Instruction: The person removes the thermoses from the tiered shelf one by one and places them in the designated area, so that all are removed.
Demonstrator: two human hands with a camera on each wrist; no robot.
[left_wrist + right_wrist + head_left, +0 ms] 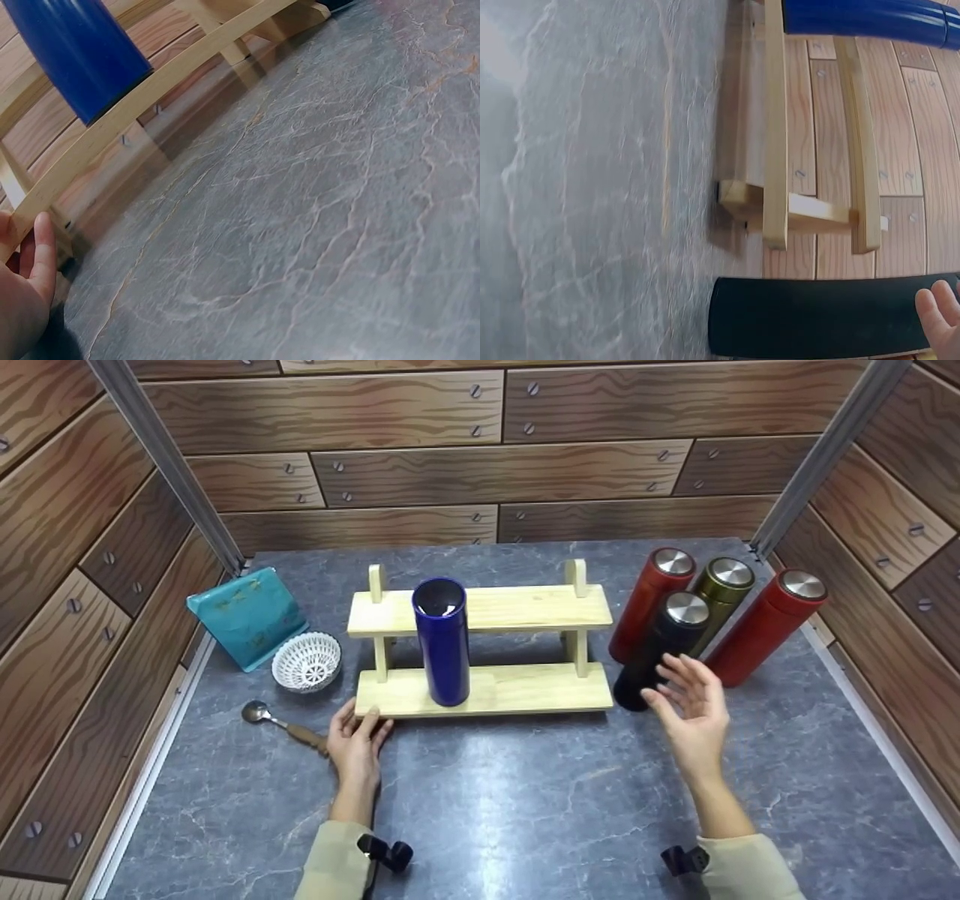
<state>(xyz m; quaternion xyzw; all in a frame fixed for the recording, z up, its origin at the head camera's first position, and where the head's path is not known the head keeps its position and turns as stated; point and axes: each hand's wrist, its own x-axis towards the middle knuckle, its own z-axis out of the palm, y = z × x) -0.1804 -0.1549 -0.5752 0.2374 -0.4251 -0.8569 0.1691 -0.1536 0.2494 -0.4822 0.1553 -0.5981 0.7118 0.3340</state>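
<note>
My left hand [355, 750] pinches the front left corner of a two-tier wooden shelf [540, 690], thumb over the lower board and fingers beneath it. On that lower board a blue flask [448, 660] stands upright, left of the middle. Its flank [79, 52] also shows in the left wrist view. My right hand [694, 716] is beside a black flask [671, 637] with a steel lid, fingers spread and loosely bent, not wrapped round it. In the right wrist view the fingertips [928, 307] overlap the upper part of the black flask [817, 316].
Behind and beside the black flask stand two red flasks, one nearer the shelf [652, 592] and one farther right [772, 622], and a gold flask [724, 585]. Left of the shelf are a teal pouch [251, 615], a white woven basket [279, 669] and a wooden-handled spoon [300, 733]. Wood-patterned walls enclose the table.
</note>
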